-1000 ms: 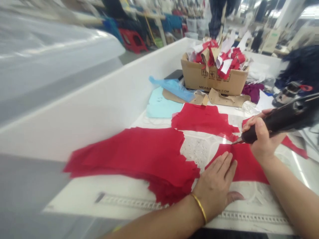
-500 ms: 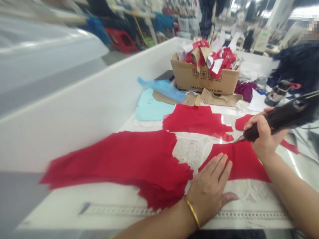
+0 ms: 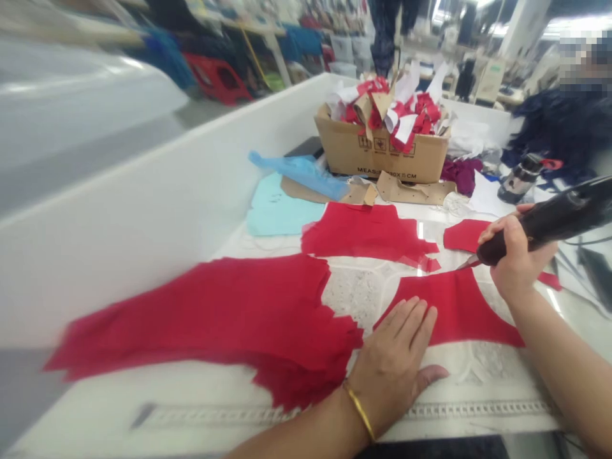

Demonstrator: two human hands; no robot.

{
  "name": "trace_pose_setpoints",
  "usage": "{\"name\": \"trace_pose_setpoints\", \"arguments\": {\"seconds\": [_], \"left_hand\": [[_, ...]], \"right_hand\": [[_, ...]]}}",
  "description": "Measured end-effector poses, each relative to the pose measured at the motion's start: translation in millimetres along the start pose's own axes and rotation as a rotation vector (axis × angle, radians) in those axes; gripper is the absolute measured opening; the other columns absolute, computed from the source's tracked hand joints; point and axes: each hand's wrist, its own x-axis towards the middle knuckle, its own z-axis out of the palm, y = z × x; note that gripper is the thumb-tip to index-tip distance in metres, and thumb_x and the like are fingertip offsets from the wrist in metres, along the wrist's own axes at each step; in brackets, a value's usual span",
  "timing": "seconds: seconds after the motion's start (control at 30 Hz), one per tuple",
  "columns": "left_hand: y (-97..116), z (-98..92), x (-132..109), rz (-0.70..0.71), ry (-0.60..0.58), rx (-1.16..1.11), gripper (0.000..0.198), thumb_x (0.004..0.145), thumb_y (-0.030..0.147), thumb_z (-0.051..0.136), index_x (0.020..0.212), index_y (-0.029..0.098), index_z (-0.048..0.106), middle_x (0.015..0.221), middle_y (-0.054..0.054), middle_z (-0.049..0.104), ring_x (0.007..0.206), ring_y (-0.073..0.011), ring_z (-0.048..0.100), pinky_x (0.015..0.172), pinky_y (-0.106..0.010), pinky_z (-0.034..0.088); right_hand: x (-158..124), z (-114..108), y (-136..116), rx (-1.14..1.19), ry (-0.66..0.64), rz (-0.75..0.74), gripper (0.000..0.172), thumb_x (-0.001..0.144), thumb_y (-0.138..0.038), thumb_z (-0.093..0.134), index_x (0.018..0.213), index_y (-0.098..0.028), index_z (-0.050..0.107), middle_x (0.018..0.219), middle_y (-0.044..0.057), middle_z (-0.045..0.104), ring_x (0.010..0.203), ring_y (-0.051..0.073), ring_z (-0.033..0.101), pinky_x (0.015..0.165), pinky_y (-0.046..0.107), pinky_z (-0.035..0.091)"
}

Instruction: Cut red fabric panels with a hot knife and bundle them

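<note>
My left hand point(image 3: 394, 360) lies flat with fingers stretched out, pressing the near left corner of a red fabric piece point(image 3: 459, 309) on the white table point(image 3: 215, 414). My right hand point(image 3: 514, 258) is closed round the black handle of a cutting tool point(image 3: 549, 220). The tool's metal tip touches the far right edge of that same red piece. A large stack of red fabric point(image 3: 224, 315) lies to the left of my left hand. Another red piece point(image 3: 366, 233) lies farther back, and a small red scrap point(image 3: 463, 234) sits by the tool.
A cardboard box point(image 3: 382, 153) stuffed with red, white and brown offcuts stands at the back. In front of it lie brown card patterns point(image 3: 411, 188), a blue plastic bag point(image 3: 301, 172) and a pale blue sheet point(image 3: 277, 210). A white wall point(image 3: 143, 217) borders the table's left side. A person in dark clothing point(image 3: 559, 127) is at the right.
My right hand has carried the tool tip rightward along the far edge of the red piece. My left hand stays flat on the fabric. The view has shifted a little to the right.
</note>
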Motion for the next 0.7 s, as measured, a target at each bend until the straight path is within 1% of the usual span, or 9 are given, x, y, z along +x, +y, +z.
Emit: {"name": "trace_pose_setpoints", "arguments": {"seconds": [0.1,0.2,0.27,0.33,0.37,0.43,0.53,0.63,0.7], "left_hand": [[-1,0.0,0,-0.004,-0.022,-0.011,0.073,0.106,0.059,0.022,0.134,0.004,0.061,0.125,-0.018,0.071,0.121,-0.0313,0.064,0.105,-0.043,0.053],[-2,-1.7,1,-0.004,-0.011,-0.033,0.067,0.107,0.054,0.025,0.134,0.003,0.060,0.123,-0.019,0.071,0.118,-0.0316,0.066,0.103,-0.044,0.055],[-3,-3.9,4,-0.018,0.012,-0.062,0.055,0.109,0.042,0.030,0.133,0.003,0.058,0.122,-0.018,0.071,0.116,-0.0304,0.066,0.102,-0.044,0.057],[-4,-6.4,7,-0.039,0.036,-0.099,0.041,0.107,0.027,0.035,0.135,0.004,0.056,0.124,-0.016,0.071,0.117,-0.0283,0.066,0.104,-0.043,0.057],[-5,-7.4,9,-0.052,0.048,-0.118,0.038,0.105,0.020,0.038,0.137,0.005,0.054,0.125,-0.015,0.071,0.118,-0.0274,0.066,0.105,-0.042,0.056],[-7,-9.4,11,-0.083,0.075,-0.158,0.040,0.100,0.009,0.041,0.139,0.006,0.051,0.124,-0.015,0.071,0.118,-0.0267,0.066,0.106,-0.042,0.056],[-11,-12.8,14,-0.141,0.091,-0.248,0.047,0.095,0.001,0.040,0.140,0.008,0.050,0.122,-0.015,0.071,0.117,-0.0265,0.067,0.105,-0.043,0.058],[-17,-17.1,15,-0.194,0.069,-0.389,0.050,0.094,0.000,0.038,0.142,0.012,0.048,0.120,-0.013,0.072,0.113,-0.0240,0.069,0.100,-0.042,0.060],[-20,-19.7,14,-0.216,0.051,-0.468,0.050,0.094,0.001,0.038,0.141,0.013,0.048,0.116,-0.012,0.073,0.108,-0.0220,0.071,0.097,-0.040,0.061]], "right_hand": [[1,-5,4,-0.042,0.015,0.011,0.032,0.083,-0.040,0.077,0.095,-0.021,0.053,0.059,-0.008,0.061,0.045,0.015,0.060,0.046,0.029,0.051],[2,-4,8,-0.053,0.024,-0.006,0.032,0.082,-0.040,0.077,0.092,-0.022,0.053,0.057,-0.008,0.060,0.045,0.015,0.060,0.046,0.029,0.051],[4,-4,7,-0.036,0.035,-0.012,0.033,0.081,-0.040,0.077,0.093,-0.022,0.053,0.058,-0.009,0.060,0.044,0.015,0.060,0.046,0.029,0.051],[6,-3,4,-0.014,0.056,-0.024,0.034,0.081,-0.040,0.078,0.096,-0.022,0.053,0.060,-0.009,0.059,0.044,0.014,0.059,0.046,0.029,0.051],[5,-2,1,-0.003,0.059,-0.028,0.034,0.081,-0.040,0.077,0.098,-0.022,0.053,0.061,-0.009,0.059,0.045,0.014,0.059,0.046,0.029,0.051],[1,-1,-7,0.023,0.040,-0.026,0.032,0.082,-0.038,0.076,0.098,-0.022,0.054,0.062,-0.008,0.059,0.045,0.013,0.058,0.047,0.028,0.051],[-17,2,-25,0.074,-0.081,0.059,0.027,0.086,-0.036,0.074,0.100,-0.023,0.055,0.064,-0.007,0.059,0.050,0.013,0.059,0.048,0.028,0.050],[-40,7,-45,0.111,-0.239,0.175,0.027,0.088,-0.037,0.071,0.105,-0.026,0.053,0.069,-0.006,0.058,0.054,0.014,0.060,0.048,0.028,0.050],[-54,8,-57,0.102,-0.344,0.209,0.026,0.090,-0.038,0.069,0.108,-0.027,0.053,0.071,-0.006,0.058,0.056,0.015,0.060,0.053,0.031,0.053]]}}
